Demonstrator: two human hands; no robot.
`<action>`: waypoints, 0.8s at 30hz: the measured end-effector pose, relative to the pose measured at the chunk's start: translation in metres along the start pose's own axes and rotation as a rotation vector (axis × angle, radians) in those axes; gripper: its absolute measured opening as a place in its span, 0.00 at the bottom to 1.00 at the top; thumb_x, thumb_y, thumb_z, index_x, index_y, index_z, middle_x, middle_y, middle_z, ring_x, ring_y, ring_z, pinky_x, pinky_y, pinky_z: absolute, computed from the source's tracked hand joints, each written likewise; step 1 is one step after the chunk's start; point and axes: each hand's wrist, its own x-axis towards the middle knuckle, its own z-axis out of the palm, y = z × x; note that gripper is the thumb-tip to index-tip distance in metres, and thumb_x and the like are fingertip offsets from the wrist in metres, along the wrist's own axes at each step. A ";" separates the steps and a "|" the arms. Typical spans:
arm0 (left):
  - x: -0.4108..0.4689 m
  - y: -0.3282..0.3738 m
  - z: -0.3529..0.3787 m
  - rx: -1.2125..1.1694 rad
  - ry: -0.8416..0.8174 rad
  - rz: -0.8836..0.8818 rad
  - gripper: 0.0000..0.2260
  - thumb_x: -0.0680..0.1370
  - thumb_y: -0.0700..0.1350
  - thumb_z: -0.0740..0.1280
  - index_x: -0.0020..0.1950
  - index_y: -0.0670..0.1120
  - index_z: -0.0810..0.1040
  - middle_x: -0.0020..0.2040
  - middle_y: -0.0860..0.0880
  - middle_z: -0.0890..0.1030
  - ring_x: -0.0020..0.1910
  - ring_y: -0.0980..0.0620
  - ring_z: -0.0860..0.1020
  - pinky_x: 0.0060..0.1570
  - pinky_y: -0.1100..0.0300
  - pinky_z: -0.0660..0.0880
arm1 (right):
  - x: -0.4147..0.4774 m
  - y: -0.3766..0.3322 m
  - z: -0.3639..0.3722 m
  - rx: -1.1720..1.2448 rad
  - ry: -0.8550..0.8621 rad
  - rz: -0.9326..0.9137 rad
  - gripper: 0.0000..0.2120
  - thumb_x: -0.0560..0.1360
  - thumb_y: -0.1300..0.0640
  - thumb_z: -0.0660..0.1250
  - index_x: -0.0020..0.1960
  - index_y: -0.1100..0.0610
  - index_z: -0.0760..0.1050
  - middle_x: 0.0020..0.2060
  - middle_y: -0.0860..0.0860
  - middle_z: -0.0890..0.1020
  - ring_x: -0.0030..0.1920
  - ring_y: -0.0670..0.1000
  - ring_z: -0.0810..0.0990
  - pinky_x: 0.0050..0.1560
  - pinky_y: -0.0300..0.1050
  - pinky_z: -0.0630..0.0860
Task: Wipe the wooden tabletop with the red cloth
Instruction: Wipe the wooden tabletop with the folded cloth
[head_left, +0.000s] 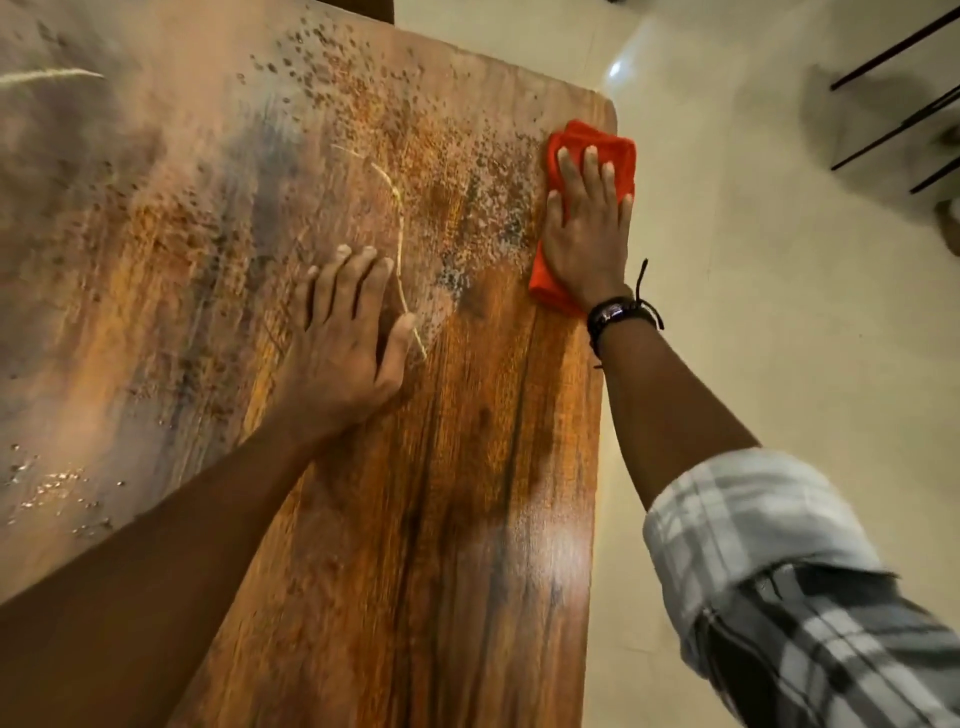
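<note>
The wooden tabletop (467, 493) fills the left and middle of the view. Its far part is dusty and speckled with droplets, while the near strip looks darker and glossy. A folded red cloth (618, 150) lies near the table's far right corner, partly over the right edge. My right hand (587, 234) presses flat on the cloth, fingers spread. My left hand (348, 332) rests palm down on the bare wood near the middle, fingers apart and holding nothing. A thin straw-like strand (400, 249) lies on the wood beside the left hand's thumb.
Pale tiled floor (779, 338) lies to the right of the table edge. Dark metal furniture legs (904, 119) stand at the top right. A black band sits on my right wrist (615, 314). A pale streak (47, 77) marks the table's far left.
</note>
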 end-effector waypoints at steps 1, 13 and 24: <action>-0.001 0.000 -0.001 0.005 -0.002 -0.003 0.26 0.82 0.55 0.55 0.76 0.41 0.64 0.76 0.42 0.65 0.78 0.43 0.58 0.76 0.42 0.53 | -0.016 -0.004 0.001 -0.006 -0.001 -0.039 0.25 0.84 0.48 0.49 0.81 0.48 0.54 0.81 0.52 0.54 0.81 0.54 0.49 0.79 0.59 0.45; 0.001 0.003 -0.007 -0.085 -0.031 -0.044 0.31 0.82 0.62 0.48 0.76 0.41 0.63 0.77 0.42 0.64 0.79 0.45 0.57 0.78 0.44 0.51 | -0.184 -0.040 0.017 -0.070 -0.176 -0.397 0.25 0.85 0.45 0.49 0.81 0.43 0.52 0.81 0.47 0.53 0.81 0.48 0.47 0.80 0.57 0.46; 0.000 0.003 -0.008 -0.119 -0.065 -0.054 0.31 0.82 0.62 0.48 0.76 0.42 0.63 0.78 0.43 0.62 0.80 0.45 0.54 0.78 0.42 0.50 | -0.041 -0.053 0.020 -0.003 -0.054 -0.173 0.25 0.84 0.48 0.49 0.80 0.46 0.56 0.81 0.50 0.55 0.81 0.54 0.49 0.79 0.60 0.46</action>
